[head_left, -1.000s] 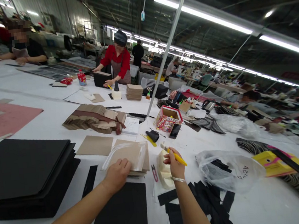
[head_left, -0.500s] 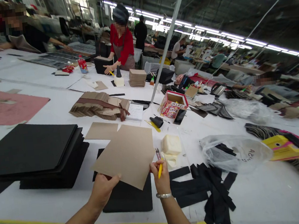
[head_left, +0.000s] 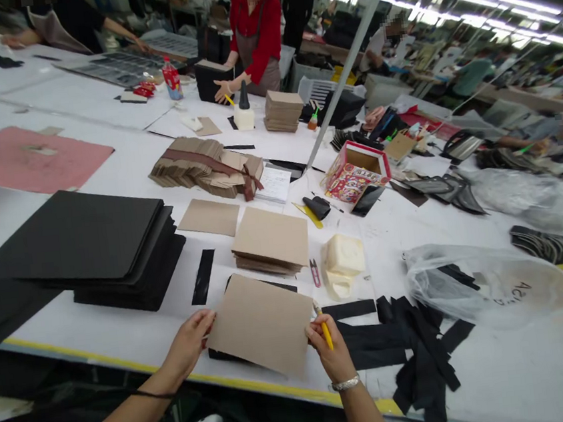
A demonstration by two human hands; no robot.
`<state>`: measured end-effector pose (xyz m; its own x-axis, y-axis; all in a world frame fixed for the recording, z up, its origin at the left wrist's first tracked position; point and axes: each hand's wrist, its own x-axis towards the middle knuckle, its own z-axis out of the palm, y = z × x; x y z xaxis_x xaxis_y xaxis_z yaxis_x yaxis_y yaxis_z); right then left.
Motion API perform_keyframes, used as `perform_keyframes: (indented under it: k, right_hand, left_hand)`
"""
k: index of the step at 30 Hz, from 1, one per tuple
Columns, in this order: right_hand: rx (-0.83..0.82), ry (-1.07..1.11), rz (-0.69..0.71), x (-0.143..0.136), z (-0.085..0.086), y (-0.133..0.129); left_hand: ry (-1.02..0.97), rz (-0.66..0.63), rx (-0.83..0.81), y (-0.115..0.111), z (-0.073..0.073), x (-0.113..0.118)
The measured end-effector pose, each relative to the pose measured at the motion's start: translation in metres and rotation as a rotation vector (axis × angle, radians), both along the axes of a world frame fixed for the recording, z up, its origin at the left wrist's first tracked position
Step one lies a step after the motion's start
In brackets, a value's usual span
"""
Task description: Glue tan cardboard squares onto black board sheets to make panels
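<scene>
A tan cardboard sheet (head_left: 263, 324) is held between my hands, a little tilted over a black panel (head_left: 226, 356) at the table's front edge. My left hand (head_left: 191, 345) pinches its left edge between thumb and fingers. At the right edge, my right hand (head_left: 330, 348) grips the sheet and also a slim yellow pen-like tool (head_left: 327, 335) with a silvery tip. Just behind lies a stack of similar cardboard sheets (head_left: 270, 236). Pink-handled thread snips (head_left: 315, 273) rest beside that stack, next to a cream block-shaped container (head_left: 345, 256).
Black panels (head_left: 75, 233) are piled on the left. Black strips (head_left: 417, 351) lie in a heap on the right, near a clear plastic bag (head_left: 490, 283). A slanted pole (head_left: 351, 62) rises behind a red patterned box (head_left: 355, 173). A co-worker in red (head_left: 257, 32) stands across the table.
Both hands have brought the cardboard sheet nearer to me, down over the black panel. The cardboard stack and a black strip behind it now show. My view has tipped downward.
</scene>
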<state>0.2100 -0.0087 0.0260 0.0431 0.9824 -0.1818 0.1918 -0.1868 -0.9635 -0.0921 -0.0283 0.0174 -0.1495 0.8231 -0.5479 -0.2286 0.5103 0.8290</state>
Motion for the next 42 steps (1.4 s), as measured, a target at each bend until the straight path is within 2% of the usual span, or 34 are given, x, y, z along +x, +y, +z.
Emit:
perform_keyframes:
  k: [3, 6, 11, 16, 22, 28, 33, 38, 42]
  right_hand:
    - [-0.048, -0.035, 0.073, 0.002, -0.018, 0.004]
    - [-0.024, -0.226, -0.012, -0.004, -0.034, 0.011]
    - [-0.011, -0.468, -0.07, -0.017, -0.052, 0.021]
    - [0.016, -0.577, -0.058, -0.021, -0.066, 0.028]
    - [0.006, -0.609, -0.059, -0.022, -0.075, 0.032]
    - [0.01, -0.564, -0.067, -0.024, -0.074, 0.036]
    - [0.011, -0.551, -0.075, -0.025, -0.069, 0.036]
    - [-0.009, -0.59, -0.077, -0.024, -0.073, 0.036]
    - [-0.019, -0.596, -0.102, -0.024, -0.077, 0.036]
  left_hand:
    - [0.334, -0.17, 0.034, 0.0, -0.023, 0.0]
    - [0.594, -0.265, 0.123, 0.003, -0.035, 0.0]
    - [0.774, -0.323, 0.122, 0.017, -0.044, -0.002]
    - [0.804, -0.332, 0.076, 0.032, -0.056, -0.004]
    - [0.729, -0.29, 0.007, 0.036, -0.066, -0.004]
    - [0.741, -0.301, -0.022, 0.039, -0.067, -0.005]
    - [0.759, -0.362, -0.027, 0.039, -0.072, -0.007]
    - [0.765, -0.426, -0.076, 0.041, -0.079, -0.01]
    - [0.781, -0.447, -0.097, 0.042, -0.08, -0.01]
